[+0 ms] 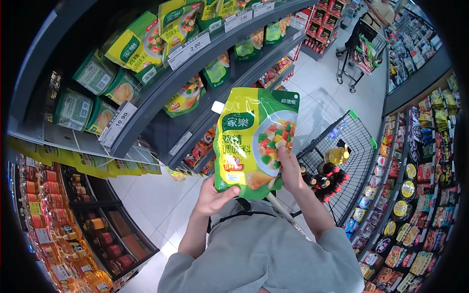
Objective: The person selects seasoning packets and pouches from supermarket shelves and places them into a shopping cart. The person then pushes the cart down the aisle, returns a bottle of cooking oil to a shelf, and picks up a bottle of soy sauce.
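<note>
A large green and yellow pouch of chicken seasoning (239,141) is held up in front of my chest, its printed front facing me. My left hand (215,198) grips its lower left corner, thumb across the front. On the right edge my right hand (289,171) is closed round the pouch, thumb over the picture of diced vegetables. Similar seasoning pouches (134,46) stand on the shelf at the upper left, and a few more pouches (188,95) sit on the shelf below.
A shopping cart (359,132) with dark red-capped bottles (330,180) and a yellow oil bottle (337,155) stands at my right. Green tubs (97,73) fill the left shelf. Farther off, a person (381,12) is by another cart (364,49). Packed shelves (405,195) line the right.
</note>
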`<state>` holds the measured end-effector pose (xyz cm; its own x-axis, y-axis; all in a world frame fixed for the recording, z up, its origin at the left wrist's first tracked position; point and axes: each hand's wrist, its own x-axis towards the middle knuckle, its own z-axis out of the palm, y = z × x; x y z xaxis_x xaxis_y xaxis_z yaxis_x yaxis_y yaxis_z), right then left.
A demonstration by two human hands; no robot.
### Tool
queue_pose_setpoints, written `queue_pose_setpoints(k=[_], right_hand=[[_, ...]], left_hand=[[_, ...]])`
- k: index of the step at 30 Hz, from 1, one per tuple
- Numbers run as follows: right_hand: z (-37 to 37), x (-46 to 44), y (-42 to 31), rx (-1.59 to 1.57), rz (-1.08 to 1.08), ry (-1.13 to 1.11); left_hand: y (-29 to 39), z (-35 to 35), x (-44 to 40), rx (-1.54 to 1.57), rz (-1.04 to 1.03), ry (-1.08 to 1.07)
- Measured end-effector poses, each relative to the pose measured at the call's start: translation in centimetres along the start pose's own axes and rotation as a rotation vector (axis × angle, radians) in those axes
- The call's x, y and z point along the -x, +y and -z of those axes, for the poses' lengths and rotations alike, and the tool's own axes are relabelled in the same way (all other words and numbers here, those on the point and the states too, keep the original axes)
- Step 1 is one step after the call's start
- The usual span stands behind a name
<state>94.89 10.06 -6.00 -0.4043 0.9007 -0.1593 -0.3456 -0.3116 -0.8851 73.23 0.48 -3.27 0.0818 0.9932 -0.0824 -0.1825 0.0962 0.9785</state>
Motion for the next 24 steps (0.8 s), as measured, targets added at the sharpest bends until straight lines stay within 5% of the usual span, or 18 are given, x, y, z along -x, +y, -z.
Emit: queue_pose_setpoints(k=[3,6,8,11,15,24], right_hand=[[-1.7,-1.0,0.2,0.151,0.133,0.171],[-3.0,-2.2,4.3,-0.058,-0.015,0.363],[-2.9,-3.0,5.2,-0.498,-0.185,0.134],[-3.0,-4.2,4.9,-1.037,-0.324,-0.512],[-5.0,-4.6,3.1,-1.028,-0.257,-0.887],[-5.8,-4.4,2.1,-1.059,-0.273,-1.13]], left_hand=[[0.6,-1.7,0.3,-0.144,0.012,0.201],[1.9,-4.8,-0.4,-0.848,-0.261,0.342],[2.1,-6.2,-0.3,-1.001,-0.459,0.238],[2.2,-7.4,0.0,-1.171,-0.564,0.047],[0.3,-6.6,-0.4,-1.204,-0.783,0.055],[-0.9,-6.4,0.0,-1.239,-0.969,0.001]])
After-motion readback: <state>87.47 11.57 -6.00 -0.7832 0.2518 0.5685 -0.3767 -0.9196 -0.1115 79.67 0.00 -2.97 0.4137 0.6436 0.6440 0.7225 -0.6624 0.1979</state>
